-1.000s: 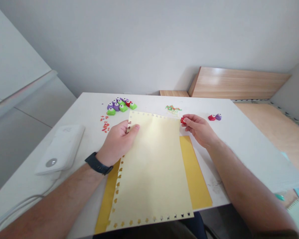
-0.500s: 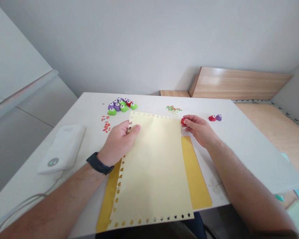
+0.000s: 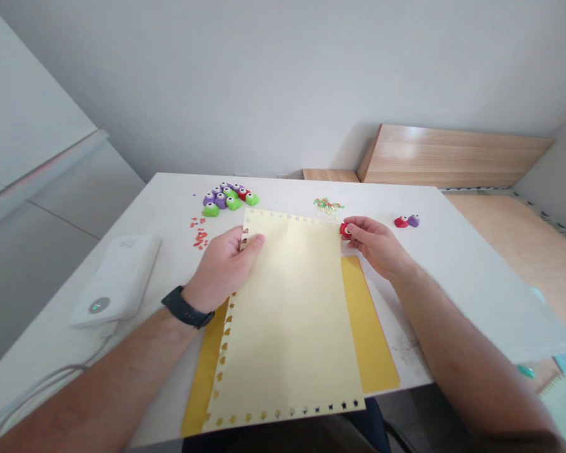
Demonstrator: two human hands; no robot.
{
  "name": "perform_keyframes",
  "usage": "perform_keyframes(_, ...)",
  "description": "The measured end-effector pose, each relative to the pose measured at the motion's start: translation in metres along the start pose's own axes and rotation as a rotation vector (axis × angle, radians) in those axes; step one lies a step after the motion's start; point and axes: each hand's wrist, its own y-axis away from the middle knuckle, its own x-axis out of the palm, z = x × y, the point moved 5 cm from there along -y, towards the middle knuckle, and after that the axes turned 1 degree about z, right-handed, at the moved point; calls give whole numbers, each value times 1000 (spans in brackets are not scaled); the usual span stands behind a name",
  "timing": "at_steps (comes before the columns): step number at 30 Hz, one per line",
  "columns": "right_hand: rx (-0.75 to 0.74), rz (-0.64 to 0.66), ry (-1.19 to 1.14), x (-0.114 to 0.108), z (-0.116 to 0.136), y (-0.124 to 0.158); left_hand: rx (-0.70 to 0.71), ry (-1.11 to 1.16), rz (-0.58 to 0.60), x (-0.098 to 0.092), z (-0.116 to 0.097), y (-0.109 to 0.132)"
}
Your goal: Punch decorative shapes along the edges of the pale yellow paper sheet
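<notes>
My left hand (image 3: 229, 261) grips a pale yellow sheet of paper (image 3: 295, 314) at its upper left edge, thumb on top and fingers behind. Small cut-out shapes run along the sheet's left, top and bottom edges; those at the bottom are stars. In my right hand (image 3: 372, 242) is a small red craft paper punch (image 3: 344, 230), pinched at the sheet's upper right edge. Whether the edge sits inside its slot, I cannot tell. Under the sheet lies a darker yellow sheet (image 3: 370, 333), showing on both sides.
Several purple, green and red punches (image 3: 221, 201) cluster at the back left. A red punch (image 3: 400, 222) and a purple punch (image 3: 414, 221) stand at the right. Red paper bits (image 3: 200, 239) and green bits (image 3: 327, 205) are scattered about. A white power bank (image 3: 120, 277) with a cable lies left.
The red punch has shifted slightly left against the sheet's right edge and turned a little, showing more of its white button. My left hand keeps its hold on the sheet.
</notes>
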Motion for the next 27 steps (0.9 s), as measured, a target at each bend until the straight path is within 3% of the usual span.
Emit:
perform_keyframes(6,29,15,-2,4,0,1,-29,91,77,3,-5,2)
perform_keyframes(17,46,73,-16,8,2,4,27,65,64,2,-2,2)
perform_keyframes(27,49,50,-68,9,1,3,26,50,81,3,-3,1)
